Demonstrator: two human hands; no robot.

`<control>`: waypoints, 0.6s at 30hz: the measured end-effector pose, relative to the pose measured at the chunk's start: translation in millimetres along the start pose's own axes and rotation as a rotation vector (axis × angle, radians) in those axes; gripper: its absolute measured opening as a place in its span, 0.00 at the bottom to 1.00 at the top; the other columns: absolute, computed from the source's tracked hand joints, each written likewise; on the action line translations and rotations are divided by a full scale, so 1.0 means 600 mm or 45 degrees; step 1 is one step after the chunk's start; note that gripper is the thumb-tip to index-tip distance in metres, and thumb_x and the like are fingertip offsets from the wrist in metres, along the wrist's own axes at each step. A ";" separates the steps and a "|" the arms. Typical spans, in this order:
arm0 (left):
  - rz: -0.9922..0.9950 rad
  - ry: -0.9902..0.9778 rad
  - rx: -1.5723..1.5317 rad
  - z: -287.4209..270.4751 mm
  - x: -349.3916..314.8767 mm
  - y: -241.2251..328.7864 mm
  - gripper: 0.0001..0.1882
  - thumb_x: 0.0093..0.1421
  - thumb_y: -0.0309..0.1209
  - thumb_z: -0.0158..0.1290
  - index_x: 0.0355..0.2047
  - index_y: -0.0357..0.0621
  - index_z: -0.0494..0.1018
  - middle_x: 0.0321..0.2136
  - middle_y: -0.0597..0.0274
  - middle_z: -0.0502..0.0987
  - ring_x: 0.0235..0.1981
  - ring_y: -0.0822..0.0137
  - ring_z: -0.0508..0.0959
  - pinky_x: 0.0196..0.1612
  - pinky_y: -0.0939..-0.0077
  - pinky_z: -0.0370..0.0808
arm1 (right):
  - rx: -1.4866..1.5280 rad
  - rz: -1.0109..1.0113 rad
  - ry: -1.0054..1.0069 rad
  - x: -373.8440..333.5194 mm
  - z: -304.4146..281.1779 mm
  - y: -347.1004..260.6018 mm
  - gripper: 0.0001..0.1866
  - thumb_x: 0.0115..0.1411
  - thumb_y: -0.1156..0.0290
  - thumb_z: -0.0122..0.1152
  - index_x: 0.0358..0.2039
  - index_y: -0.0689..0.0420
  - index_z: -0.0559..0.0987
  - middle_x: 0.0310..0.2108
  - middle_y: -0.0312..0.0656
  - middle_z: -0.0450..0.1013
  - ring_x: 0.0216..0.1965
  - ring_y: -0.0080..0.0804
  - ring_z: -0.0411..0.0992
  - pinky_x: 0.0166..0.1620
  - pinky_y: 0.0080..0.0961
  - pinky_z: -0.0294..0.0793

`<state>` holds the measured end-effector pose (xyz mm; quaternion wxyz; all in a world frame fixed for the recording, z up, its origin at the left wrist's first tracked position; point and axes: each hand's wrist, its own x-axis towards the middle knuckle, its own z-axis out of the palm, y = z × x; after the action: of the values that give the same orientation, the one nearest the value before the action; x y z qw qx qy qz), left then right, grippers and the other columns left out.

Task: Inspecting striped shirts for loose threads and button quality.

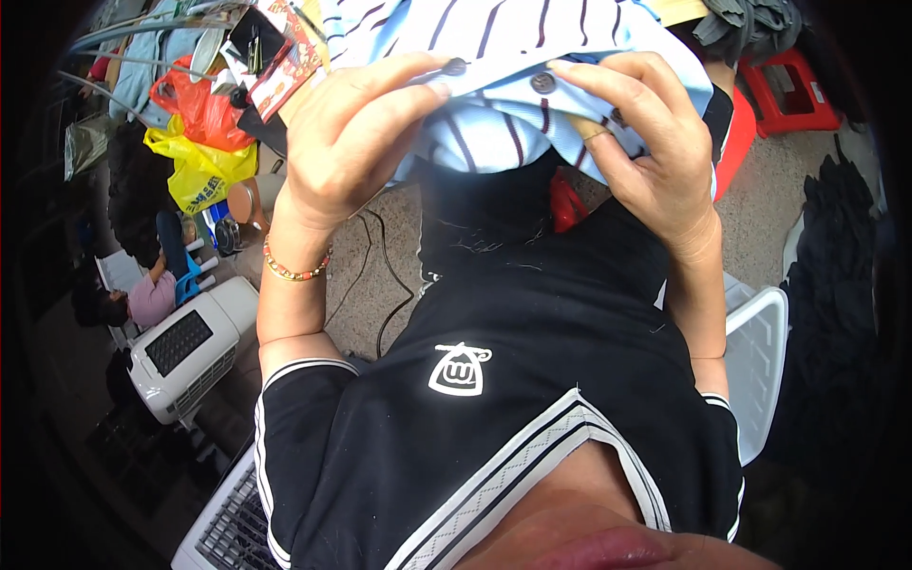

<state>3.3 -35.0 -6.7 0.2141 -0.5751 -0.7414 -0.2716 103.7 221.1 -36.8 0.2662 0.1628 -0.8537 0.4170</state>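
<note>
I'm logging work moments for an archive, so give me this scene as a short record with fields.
garment: light blue cloth with dark stripes, bunched in front of the person
left hand: pinches the cloth edge beside a dark button
right hand: holds the cloth near a second button
left wrist: beaded bracelet
left side: red bag above a yellow bag; white boxy appliance; person in a pink top
right side: red stool
</note>
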 end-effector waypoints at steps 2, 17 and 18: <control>0.015 0.015 0.022 0.001 -0.002 0.007 0.13 0.46 0.20 0.60 0.35 0.39 0.80 0.40 0.54 0.82 0.33 0.59 0.82 0.33 0.72 0.77 | -0.049 -0.005 -0.037 -0.001 -0.005 -0.007 0.21 0.48 0.82 0.68 0.44 0.49 0.84 0.34 0.37 0.73 0.27 0.25 0.74 0.28 0.20 0.72; -0.806 -0.425 -0.298 -0.007 0.148 0.068 0.16 0.53 0.30 0.63 0.40 0.37 0.77 0.28 0.53 0.75 0.29 0.60 0.78 0.33 0.72 0.73 | -0.386 -0.321 0.181 -0.012 -0.008 0.011 0.13 0.45 0.74 0.71 0.34 0.49 0.85 0.31 0.32 0.74 0.34 0.32 0.73 0.40 0.30 0.69; -0.745 -0.400 -0.376 -0.006 0.150 0.062 0.16 0.55 0.33 0.61 0.41 0.37 0.77 0.27 0.52 0.73 0.29 0.59 0.77 0.34 0.70 0.72 | -0.393 -0.318 0.187 -0.014 -0.009 0.012 0.13 0.45 0.74 0.71 0.34 0.49 0.85 0.31 0.32 0.74 0.34 0.32 0.73 0.40 0.30 0.69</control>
<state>17.0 35.8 58.7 -0.0747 -0.3982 -0.8511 -0.3339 108.7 230.1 -43.6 0.3991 0.1937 -0.8589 0.2560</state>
